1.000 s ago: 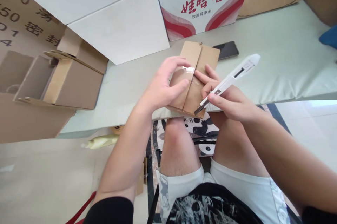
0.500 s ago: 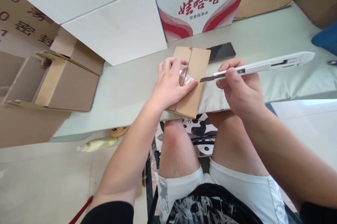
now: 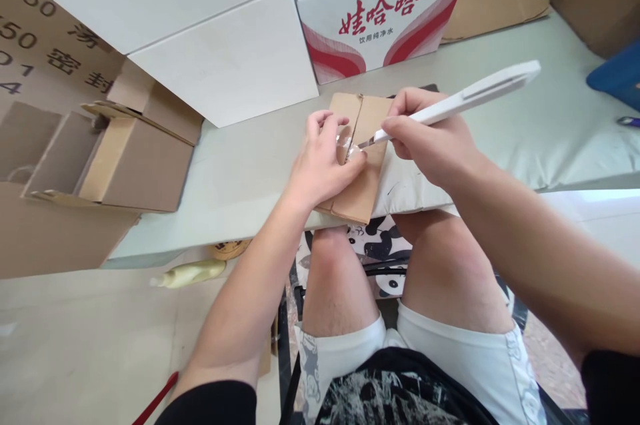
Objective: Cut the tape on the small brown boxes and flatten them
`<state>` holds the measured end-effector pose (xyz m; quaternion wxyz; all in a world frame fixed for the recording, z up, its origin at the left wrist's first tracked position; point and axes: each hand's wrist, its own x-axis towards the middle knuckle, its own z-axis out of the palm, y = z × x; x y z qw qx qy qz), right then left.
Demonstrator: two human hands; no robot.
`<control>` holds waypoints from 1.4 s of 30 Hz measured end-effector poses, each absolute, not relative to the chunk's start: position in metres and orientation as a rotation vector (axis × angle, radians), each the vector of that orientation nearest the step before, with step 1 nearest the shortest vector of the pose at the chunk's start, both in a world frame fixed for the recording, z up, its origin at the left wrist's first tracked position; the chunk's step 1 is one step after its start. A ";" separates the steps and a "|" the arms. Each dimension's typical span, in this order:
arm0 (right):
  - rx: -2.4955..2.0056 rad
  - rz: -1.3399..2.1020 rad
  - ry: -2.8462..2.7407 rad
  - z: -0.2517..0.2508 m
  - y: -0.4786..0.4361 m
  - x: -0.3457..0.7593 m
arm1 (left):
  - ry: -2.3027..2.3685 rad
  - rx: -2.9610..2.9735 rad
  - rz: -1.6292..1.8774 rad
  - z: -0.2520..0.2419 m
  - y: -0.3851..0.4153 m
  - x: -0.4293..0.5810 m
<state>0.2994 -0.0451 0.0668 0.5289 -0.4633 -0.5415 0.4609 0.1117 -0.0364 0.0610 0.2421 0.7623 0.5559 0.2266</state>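
Observation:
A small brown cardboard box [image 3: 361, 175] lies flat at the near edge of the pale table [image 3: 510, 125], closed flaps up, with a strip of clear tape [image 3: 347, 145] across its seam. My left hand [image 3: 323, 162] presses on the box, fingers curled over the tape. My right hand [image 3: 435, 142] grips a white utility knife [image 3: 465, 97]. Its blade tip touches the tape at the seam, right beside my left fingertips.
An open brown carton [image 3: 115, 152] lies on its side at the left. Large white boxes [image 3: 225, 45] and a red-and-white printed carton [image 3: 385, 5] stand behind. A dark phone is mostly hidden behind my right hand. A blue object [image 3: 617, 75] sits at the far right.
My right hand swung the knife from the box's near end up to the taped seam. The blade now touches the tape. My left hand stayed on the box, fingers shifting onto the tape.

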 end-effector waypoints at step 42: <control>-1.316 0.954 -1.608 0.078 -0.007 0.274 | 1.477 2.217 0.552 0.063 -0.039 0.112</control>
